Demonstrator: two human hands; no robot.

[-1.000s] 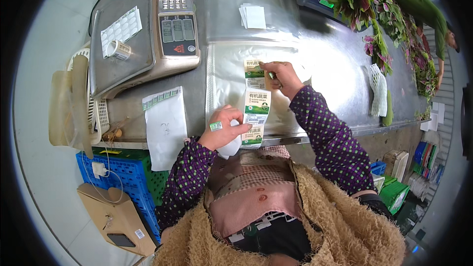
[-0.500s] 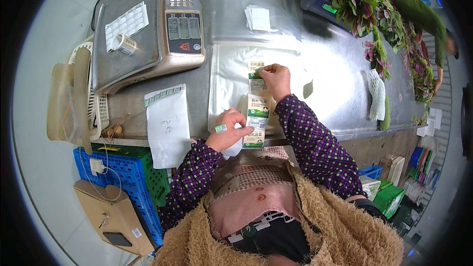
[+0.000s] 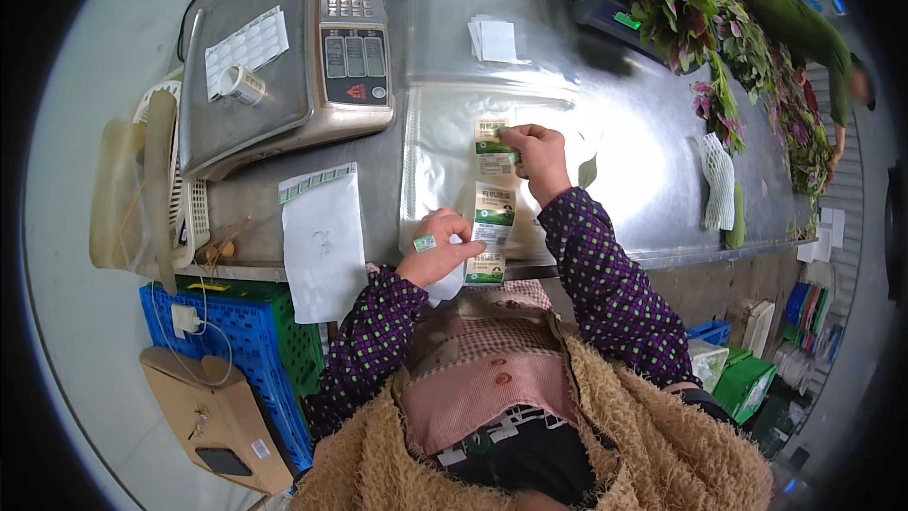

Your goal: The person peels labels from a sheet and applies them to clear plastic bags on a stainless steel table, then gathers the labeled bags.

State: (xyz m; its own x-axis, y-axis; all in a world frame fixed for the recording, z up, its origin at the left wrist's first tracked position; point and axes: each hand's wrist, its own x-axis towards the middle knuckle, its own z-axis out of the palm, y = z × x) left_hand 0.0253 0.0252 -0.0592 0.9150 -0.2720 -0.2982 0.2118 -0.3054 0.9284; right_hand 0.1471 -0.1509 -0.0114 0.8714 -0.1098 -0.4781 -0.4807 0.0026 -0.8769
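My left hand (image 3: 438, 248) is closed around a strip of green-and-cream printed labels (image 3: 495, 211) near the table's front edge, its thumb lying across the strip. White backing paper (image 3: 448, 286) shows under that hand, and a small green-and-white sticker (image 3: 425, 243) is on one finger. Just beyond the strip, a single label (image 3: 493, 146) of the same kind lies on a stack of clear plastic bags (image 3: 437, 142). My right hand (image 3: 539, 163) has thumb and forefinger pinched together at this label's right edge; the fingertips partly cover it.
A scale (image 3: 352, 95) at the left carries a sticker sheet (image 3: 248, 41) and a small label roll (image 3: 242, 85). A white paper sheet (image 3: 323, 246) overhangs the front edge. Leafy red-green vegetables (image 3: 662, 0), a foam net sleeve (image 3: 718, 180) and another person (image 3: 804, 28) are at right.
My right hand has shifted slightly right, from over the single label to its right edge, uncovering more of it. The left hand has stayed nearly still on the strip.
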